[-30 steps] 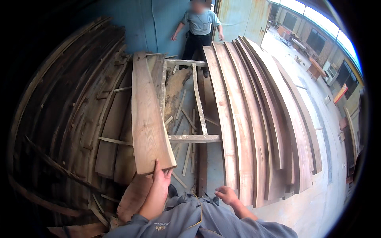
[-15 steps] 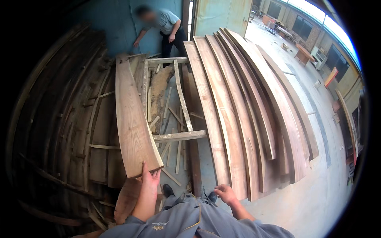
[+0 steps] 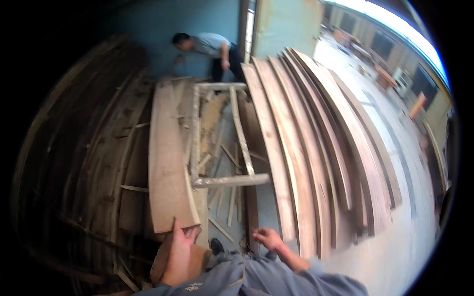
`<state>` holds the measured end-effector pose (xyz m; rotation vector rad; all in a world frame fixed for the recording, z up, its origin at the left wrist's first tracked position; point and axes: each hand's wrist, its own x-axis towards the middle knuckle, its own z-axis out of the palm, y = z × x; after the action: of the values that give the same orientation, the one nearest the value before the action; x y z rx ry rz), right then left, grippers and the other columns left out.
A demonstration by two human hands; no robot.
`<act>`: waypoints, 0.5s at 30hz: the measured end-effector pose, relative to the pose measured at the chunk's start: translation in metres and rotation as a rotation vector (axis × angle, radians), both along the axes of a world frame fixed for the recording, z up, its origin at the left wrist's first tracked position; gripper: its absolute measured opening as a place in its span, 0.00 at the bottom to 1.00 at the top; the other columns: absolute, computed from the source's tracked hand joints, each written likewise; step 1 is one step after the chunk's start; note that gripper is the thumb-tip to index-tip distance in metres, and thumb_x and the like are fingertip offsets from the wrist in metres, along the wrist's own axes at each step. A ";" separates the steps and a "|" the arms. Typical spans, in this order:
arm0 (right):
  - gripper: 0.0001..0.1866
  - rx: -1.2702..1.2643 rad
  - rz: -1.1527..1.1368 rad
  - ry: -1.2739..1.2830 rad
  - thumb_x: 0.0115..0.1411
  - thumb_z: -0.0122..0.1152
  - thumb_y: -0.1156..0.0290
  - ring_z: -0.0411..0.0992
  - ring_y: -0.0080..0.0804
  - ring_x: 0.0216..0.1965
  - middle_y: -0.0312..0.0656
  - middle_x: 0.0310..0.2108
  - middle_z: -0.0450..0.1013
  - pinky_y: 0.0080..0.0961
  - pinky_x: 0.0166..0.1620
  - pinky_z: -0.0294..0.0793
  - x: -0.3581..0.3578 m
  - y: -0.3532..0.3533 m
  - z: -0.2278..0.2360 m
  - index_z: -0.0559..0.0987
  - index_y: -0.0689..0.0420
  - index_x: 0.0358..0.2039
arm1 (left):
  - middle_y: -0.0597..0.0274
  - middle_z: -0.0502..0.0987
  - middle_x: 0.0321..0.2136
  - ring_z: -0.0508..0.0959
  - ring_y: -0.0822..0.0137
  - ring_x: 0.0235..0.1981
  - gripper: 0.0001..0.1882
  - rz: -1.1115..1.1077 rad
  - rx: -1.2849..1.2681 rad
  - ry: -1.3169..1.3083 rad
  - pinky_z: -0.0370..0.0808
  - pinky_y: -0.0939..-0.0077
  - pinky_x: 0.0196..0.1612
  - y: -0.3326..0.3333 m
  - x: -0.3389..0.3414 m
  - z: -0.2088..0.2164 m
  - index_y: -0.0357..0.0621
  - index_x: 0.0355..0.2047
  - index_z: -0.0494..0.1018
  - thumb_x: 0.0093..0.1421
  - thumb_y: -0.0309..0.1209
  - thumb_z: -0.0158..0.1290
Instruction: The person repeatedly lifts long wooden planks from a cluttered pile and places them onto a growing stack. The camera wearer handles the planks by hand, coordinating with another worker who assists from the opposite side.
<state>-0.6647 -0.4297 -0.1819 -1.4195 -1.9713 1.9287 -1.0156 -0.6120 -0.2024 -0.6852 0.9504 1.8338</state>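
Observation:
My left hand (image 3: 183, 236) grips the near end of a long, wide wooden plank (image 3: 170, 163), its thumb on top and its fingers at the underside. The plank runs away from me, lying over the stack on the left. A co-worker (image 3: 212, 52) bends at its far end with one arm reaching down toward it; that hand is blurred. My right hand (image 3: 268, 239) hangs in front of my body with its fingers curled in and nothing visible in them. Just right of it are the near ends of several pale boards (image 3: 276, 163) laid side by side.
Between the two board groups stands a worn wooden frame (image 3: 232, 180), with thin offcut strips (image 3: 232, 204) around it. Dark stacked timber (image 3: 74, 163) fills the left. Behind the co-worker is a blue wall (image 3: 148, 29). A pale concrete floor (image 3: 395, 207) stretches off to the right.
The plank's near end has come lower and closer to my body with my left hand. My right hand has shifted slightly left. The co-worker has bent lower. The whole view has shifted.

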 end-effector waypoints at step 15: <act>0.17 -0.071 -0.094 0.014 0.65 0.67 0.63 0.78 0.25 0.41 0.39 0.39 0.81 0.25 0.44 0.77 -0.008 -0.041 -0.018 0.80 0.61 0.48 | 0.52 0.58 0.67 0.62 0.51 0.67 0.60 0.018 -0.160 -0.018 0.68 0.51 0.67 -0.048 -0.019 -0.042 0.48 0.71 0.52 0.49 0.69 0.64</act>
<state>-0.6723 -0.4703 -0.1997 -1.4819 -1.8132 1.9809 -1.0342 -0.6595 -0.2440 -0.8086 1.0910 1.7774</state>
